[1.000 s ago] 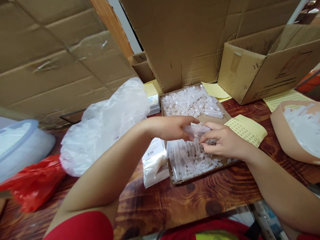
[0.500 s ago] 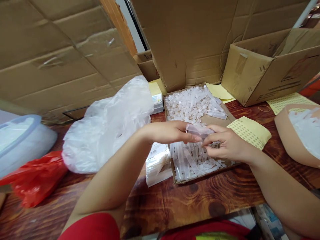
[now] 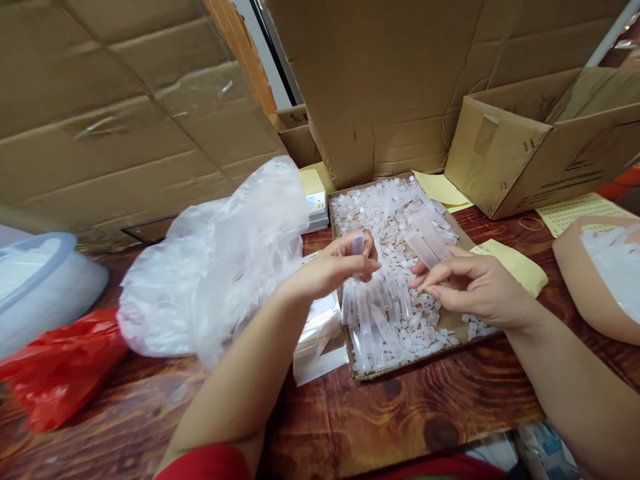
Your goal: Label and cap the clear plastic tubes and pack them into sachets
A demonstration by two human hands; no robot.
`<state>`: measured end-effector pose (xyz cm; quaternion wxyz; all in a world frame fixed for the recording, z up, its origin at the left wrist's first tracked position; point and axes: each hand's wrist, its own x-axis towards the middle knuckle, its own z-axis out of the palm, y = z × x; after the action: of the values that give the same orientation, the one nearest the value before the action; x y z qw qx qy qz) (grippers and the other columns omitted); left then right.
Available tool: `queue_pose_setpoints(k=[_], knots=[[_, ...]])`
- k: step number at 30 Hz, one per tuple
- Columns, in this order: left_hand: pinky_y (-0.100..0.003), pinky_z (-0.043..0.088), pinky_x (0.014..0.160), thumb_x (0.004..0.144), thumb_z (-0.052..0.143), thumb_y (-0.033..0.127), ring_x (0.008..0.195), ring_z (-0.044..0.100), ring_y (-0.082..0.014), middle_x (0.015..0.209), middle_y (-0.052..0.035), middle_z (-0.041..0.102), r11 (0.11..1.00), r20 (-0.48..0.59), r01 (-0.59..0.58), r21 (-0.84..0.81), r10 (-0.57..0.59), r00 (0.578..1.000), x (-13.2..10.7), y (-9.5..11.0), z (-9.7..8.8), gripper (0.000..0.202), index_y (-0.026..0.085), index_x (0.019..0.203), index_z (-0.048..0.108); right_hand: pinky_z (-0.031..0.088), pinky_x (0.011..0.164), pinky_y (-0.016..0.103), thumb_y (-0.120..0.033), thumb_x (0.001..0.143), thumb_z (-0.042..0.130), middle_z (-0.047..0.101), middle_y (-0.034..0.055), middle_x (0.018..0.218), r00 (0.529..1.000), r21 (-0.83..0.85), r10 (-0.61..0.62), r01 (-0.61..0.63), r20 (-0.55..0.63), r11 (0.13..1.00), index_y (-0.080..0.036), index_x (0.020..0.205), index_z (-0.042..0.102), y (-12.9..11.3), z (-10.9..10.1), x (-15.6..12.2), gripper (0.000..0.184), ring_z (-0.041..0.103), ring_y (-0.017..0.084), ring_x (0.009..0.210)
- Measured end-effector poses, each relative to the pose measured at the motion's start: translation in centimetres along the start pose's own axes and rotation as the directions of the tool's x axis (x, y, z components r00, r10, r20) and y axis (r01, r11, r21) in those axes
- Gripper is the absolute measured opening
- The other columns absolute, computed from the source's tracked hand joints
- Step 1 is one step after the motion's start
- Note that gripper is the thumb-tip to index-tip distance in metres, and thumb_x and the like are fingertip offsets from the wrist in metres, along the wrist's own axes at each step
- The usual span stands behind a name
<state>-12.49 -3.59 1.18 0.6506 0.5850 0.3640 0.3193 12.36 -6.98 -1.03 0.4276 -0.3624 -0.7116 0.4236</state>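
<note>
My left hand (image 3: 333, 267) is closed around a short translucent plastic tube (image 3: 358, 245), which stands upright between the fingers. Two or so flat, frosted plastic tubes (image 3: 427, 239) stick up from my right hand (image 3: 473, 283); its thumb and index finger are pinched together, and whether something small is between them I cannot tell. Both hands hover apart over a shallow cardboard tray (image 3: 453, 327). Inside the tray lie many small clear plastic caps (image 3: 425, 333), with a row of longer frosted tubes (image 3: 367, 310) at its left front.
Left of the tray are clear plastic sleeves (image 3: 320, 333), a large crumpled plastic bag (image 3: 215, 267), a red bag (image 3: 65, 367) and a bluish tub (image 3: 55, 287). On the right stand a tan bowl (image 3: 575, 273), yellow sticker sheets (image 3: 520, 263) and an open carton (image 3: 500, 153). Tall cardboard (image 3: 390, 87) walls the back.
My hands were together over the tray at a bundle of tubes. They have moved apart, left hand with one tube, right hand with others. The view has shifted slightly.
</note>
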Motion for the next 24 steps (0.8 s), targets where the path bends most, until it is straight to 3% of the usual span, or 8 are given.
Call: queue_pose_setpoints(k=[3,7,12,17,19,21,23,24], knots=[[-0.022,0.036,0.054,0.062,0.089,0.03,0.053,0.044,-0.0051,0.061,0.0101,0.046,0.969,-0.142,-0.152,-0.195,0.126,0.982,0.6,-1.8,2.6,0.046,0.021,0.079,0.048,0.061,0.088,0.033,-0.026,0.078,0.078,0.079,0.0055,0.087,0.997,0.084,-0.026,0.02,0.076,0.996,-0.026,0.078,0.083,0.0,1.1,-0.2,0.005,0.075,0.021,0.092],[-0.023,0.039,0.051,0.06,0.094,0.042,0.056,0.055,-0.0092,0.072,0.0032,0.063,0.969,-0.082,-0.102,-0.227,0.085,0.993,0.3,-2.1,5.0,0.057,0.018,0.103,0.066,0.062,0.081,0.03,-0.019,0.08,0.077,0.079,0.0048,0.088,0.99,0.147,-0.063,0.044,0.129,0.988,-0.026,0.08,0.083,-0.1,2.5,-0.6,0.009,0.076,0.018,0.084],[-0.022,0.03,0.045,0.069,0.089,0.05,0.049,0.044,-0.0057,0.067,0.0015,0.063,0.968,-0.136,-0.106,-0.229,0.077,0.988,-0.7,-1.5,5.5,0.047,0.015,0.098,0.077,0.06,0.095,0.035,-0.017,0.079,0.077,0.079,0.0033,0.094,0.982,0.152,-0.1,0.076,0.157,0.986,-0.029,0.08,0.083,-0.2,3.0,-0.9,0.013,0.076,0.02,0.096],[-0.022,0.04,0.051,0.073,0.087,0.05,0.056,0.054,-0.0083,0.079,-0.0031,0.073,0.947,-0.21,-0.203,-0.248,0.152,0.966,-0.7,-1.5,4.8,0.042,0.017,0.097,0.077,0.052,0.113,0.044,-0.023,0.081,0.081,0.069,0.0055,0.139,0.986,0.174,-0.044,0.016,0.164,0.985,-0.031,0.084,0.085,-0.7,2.3,-1.6,0.009,0.063,0.028,0.133],[-0.021,0.032,0.045,0.076,0.084,0.052,0.048,0.042,-0.0045,0.081,-0.0032,0.075,0.949,-0.258,-0.24,-0.203,0.185,0.948,-0.7,-1.3,4.3,0.041,0.019,0.098,0.077,0.05,0.116,0.047,-0.022,0.083,0.081,0.061,0.0033,0.15,0.992,0.162,-0.054,0.034,0.115,0.986,-0.032,0.085,0.085,-0.9,1.7,-1.6,0.01,0.056,0.03,0.141],[-0.021,0.026,0.041,0.081,0.08,0.055,0.042,0.032,-0.0029,0.083,-0.004,0.077,0.952,-0.297,-0.281,-0.118,0.237,0.925,-0.9,-1.1,3.8,0.041,0.019,0.1,0.076,0.056,0.11,0.047,-0.022,0.085,0.08,0.061,0.0035,0.149,0.994,0.127,-0.11,0.11,-0.004,0.986,-0.032,0.086,0.083,-0.8,1.3,-1.4,0.011,0.06,0.029,0.136],[-0.022,0.036,0.045,0.085,0.077,0.053,0.046,0.044,-0.0055,0.089,-0.0058,0.079,0.939,-0.305,-0.342,0.027,0.333,0.892,-1.1,-1.0,3.5,0.038,0.018,0.1,0.075,0.061,0.1,0.045,-0.02,0.087,0.078,0.069,0.0049,0.136,0.95,0.032,-0.229,0.241,-0.212,0.97,-0.031,0.088,0.082,-0.5,0.9,-1.3,0.012,0.068,0.026,0.122],[-0.023,0.044,0.052,0.086,0.077,0.049,0.054,0.053,-0.0082,0.091,-0.0064,0.079,0.918,-0.29,-0.376,0.127,0.397,0.871,-1.2,-1.0,3.3,0.033,0.018,0.098,0.075,0.063,0.095,0.043,-0.018,0.087,0.077,0.072,0.0051,0.126,0.895,-0.046,-0.305,0.307,-0.324,0.951,-0.031,0.09,0.081,-0.3,0.8,-1.3,0.014,0.071,0.024,0.114]])
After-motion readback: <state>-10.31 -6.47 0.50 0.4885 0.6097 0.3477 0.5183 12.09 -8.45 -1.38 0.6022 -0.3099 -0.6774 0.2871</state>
